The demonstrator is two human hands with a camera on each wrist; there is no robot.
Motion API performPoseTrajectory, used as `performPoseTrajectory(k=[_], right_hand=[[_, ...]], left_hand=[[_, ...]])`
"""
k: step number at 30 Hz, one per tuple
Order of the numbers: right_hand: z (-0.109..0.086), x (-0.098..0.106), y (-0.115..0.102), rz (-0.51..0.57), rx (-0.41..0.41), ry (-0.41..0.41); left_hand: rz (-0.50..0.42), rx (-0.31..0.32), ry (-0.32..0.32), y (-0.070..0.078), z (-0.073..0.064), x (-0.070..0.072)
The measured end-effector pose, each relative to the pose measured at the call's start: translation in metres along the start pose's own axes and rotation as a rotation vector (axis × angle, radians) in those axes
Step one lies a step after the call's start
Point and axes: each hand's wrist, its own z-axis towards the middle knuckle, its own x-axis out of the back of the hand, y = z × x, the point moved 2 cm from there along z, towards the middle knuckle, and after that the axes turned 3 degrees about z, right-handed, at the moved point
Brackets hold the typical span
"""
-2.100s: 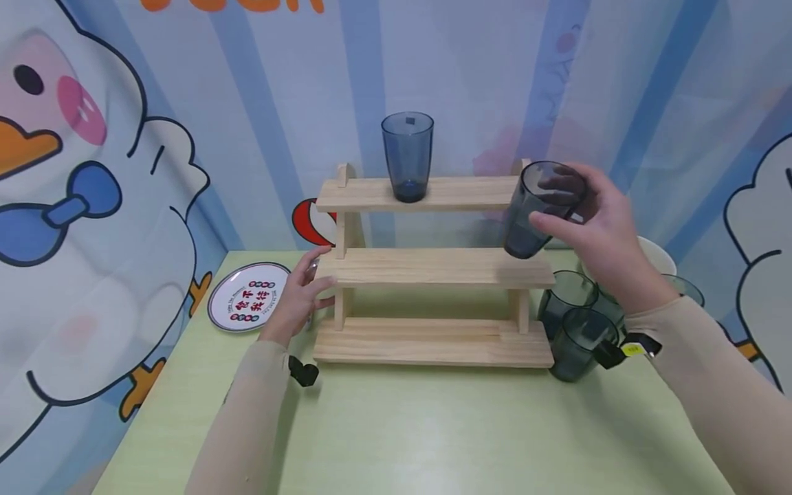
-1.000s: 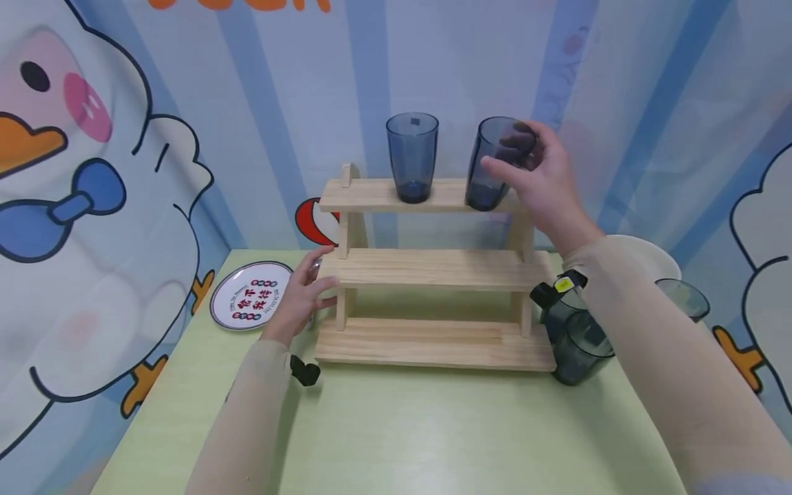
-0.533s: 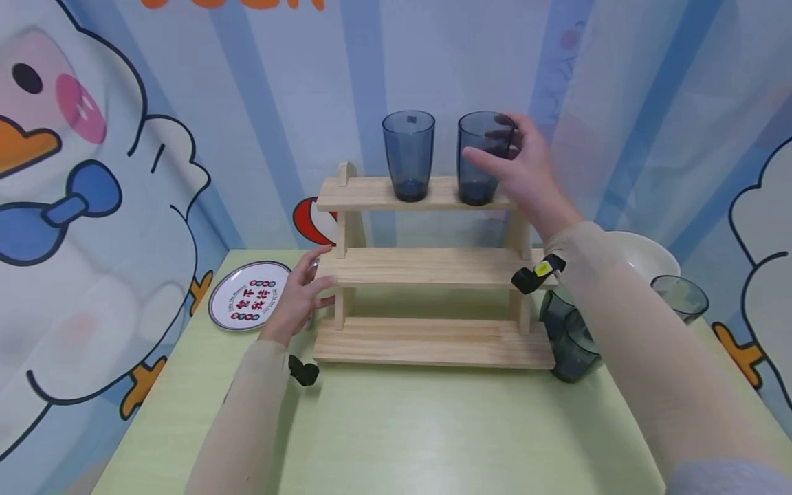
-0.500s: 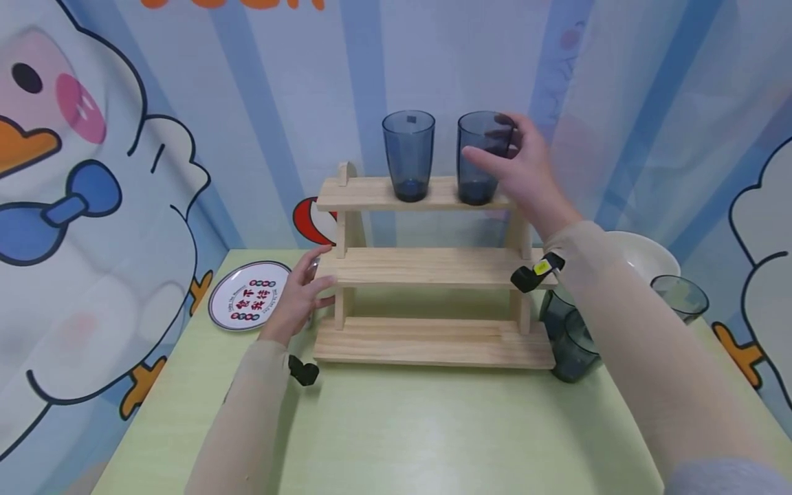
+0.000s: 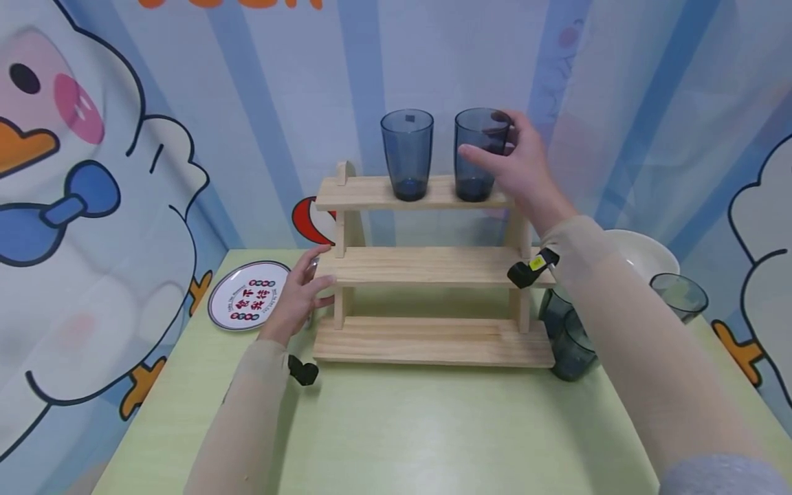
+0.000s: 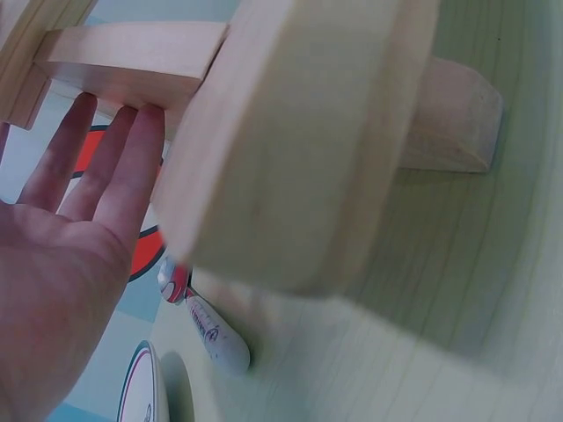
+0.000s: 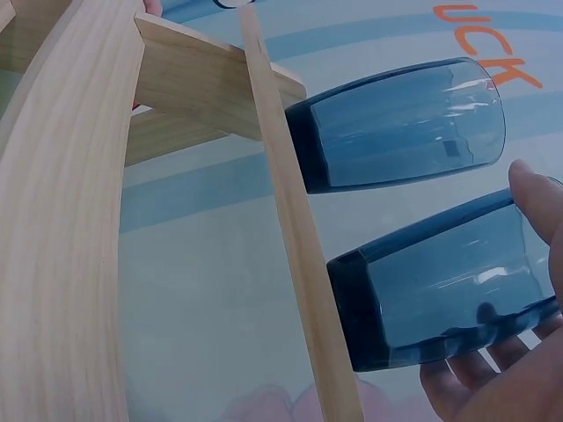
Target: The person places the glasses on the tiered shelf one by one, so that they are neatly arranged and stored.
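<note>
A three-tier wooden rack (image 5: 427,265) stands on the pale green table. On its top shelf are two blue-grey drinking glasses, both upright. My right hand (image 5: 526,168) holds the right-hand glass (image 5: 473,182), thumb on the near side and fingers round the far side. Its base rests on the shelf, as the right wrist view also shows. To the left, a little apart, stands the other glass (image 5: 407,155), untouched. My left hand (image 5: 297,295) is at the rack's left end; in the left wrist view its extended fingers (image 6: 127,180) touch a wooden upright.
A printed round plate (image 5: 221,302) lies left of the rack. In the left wrist view a utensil with a white printed handle (image 6: 215,334) lies nearby. Several glasses (image 5: 572,354) and a white dish (image 5: 650,251) sit at the right, partly behind my right arm. A cartoon-printed sheet hangs behind.
My right hand has carried its glass up and left from beside the rack, and the glass has gone from tilted to upright on the top shelf. The left hand has stayed put.
</note>
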Motion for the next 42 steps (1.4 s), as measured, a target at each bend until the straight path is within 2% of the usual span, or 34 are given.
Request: performPoseTrajectory(k=[19,29,35,42], right_hand=[[0.007,0.000,0.004,-0.009,0.009,-0.022],[0.006,0.007,0.011,-0.054,-0.003,-0.111],[-0.004,0.020,0.021,-0.009,0.003,-0.133],[-0.018,0.049,0.034,0.021,0.072,-0.158]], left_hand=[[-0.005,0.004,0.002,-0.002,0.001,0.000],[-0.003,0.014,0.002,-0.002,0.001,0.001],[0.006,0.016,0.011,-0.003,0.000,0.001],[0.005,0.017,0.017,0.000,0.000,-0.001]])
